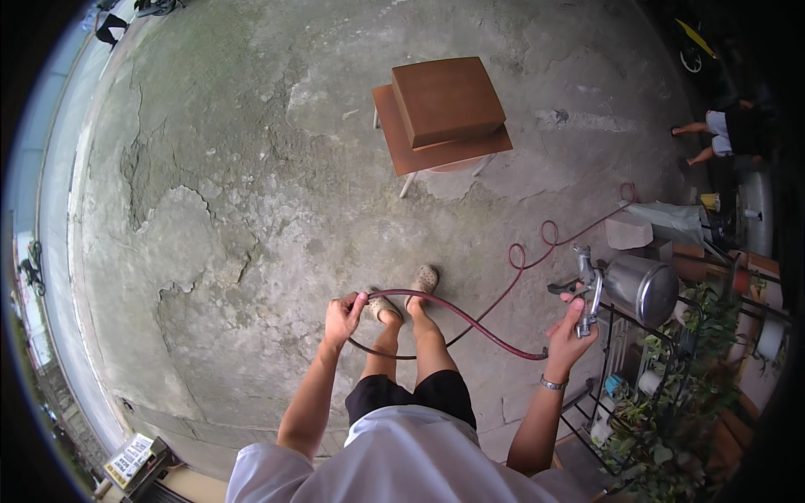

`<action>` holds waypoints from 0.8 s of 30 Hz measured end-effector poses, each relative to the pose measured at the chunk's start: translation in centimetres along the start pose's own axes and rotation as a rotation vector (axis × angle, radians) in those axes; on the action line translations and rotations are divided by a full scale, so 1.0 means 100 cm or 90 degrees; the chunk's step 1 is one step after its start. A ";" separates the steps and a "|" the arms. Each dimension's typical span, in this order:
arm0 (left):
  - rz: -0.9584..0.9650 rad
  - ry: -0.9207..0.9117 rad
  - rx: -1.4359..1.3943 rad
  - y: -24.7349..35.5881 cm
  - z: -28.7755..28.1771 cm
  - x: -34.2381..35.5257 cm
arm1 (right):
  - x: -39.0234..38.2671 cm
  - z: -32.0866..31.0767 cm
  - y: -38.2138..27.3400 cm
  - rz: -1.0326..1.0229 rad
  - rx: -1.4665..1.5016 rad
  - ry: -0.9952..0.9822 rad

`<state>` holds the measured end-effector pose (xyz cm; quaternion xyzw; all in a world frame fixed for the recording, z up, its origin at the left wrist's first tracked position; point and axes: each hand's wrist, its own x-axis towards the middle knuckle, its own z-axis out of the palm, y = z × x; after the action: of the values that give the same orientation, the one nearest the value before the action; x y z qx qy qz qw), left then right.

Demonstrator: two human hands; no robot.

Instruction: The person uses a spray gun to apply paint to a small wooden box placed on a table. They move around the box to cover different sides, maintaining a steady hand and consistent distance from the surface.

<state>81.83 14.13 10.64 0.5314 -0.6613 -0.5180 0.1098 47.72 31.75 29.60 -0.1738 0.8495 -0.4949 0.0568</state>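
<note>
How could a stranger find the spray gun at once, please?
Start at the green plants at lower right. Just above them, to the left, the person's right hand holds the spray gun. Its rounded, shiny silver cup sets it apart from those plants.

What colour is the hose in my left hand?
The hose in your left hand is dark red; the head view shows it best.

The box (pixel 449 101) sits on a board (pixel 457 151) (spray gun (pixel 639 289) right).
</note>
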 end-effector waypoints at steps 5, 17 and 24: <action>-0.020 -0.046 -0.029 0.011 0.041 0.021 | 0.034 0.014 0.068 0.022 0.015 -0.001; 0.270 0.011 0.101 -0.119 0.132 0.177 | 0.109 0.150 0.247 -0.010 -0.021 0.075; -0.193 -0.426 0.367 -0.266 0.230 0.133 | 0.087 0.211 0.315 -0.019 -0.022 0.038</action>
<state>76.05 18.98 -26.18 0.4346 -0.6923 -0.4661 -0.3386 37.78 25.57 -7.44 -0.1724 0.8565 -0.4860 0.0211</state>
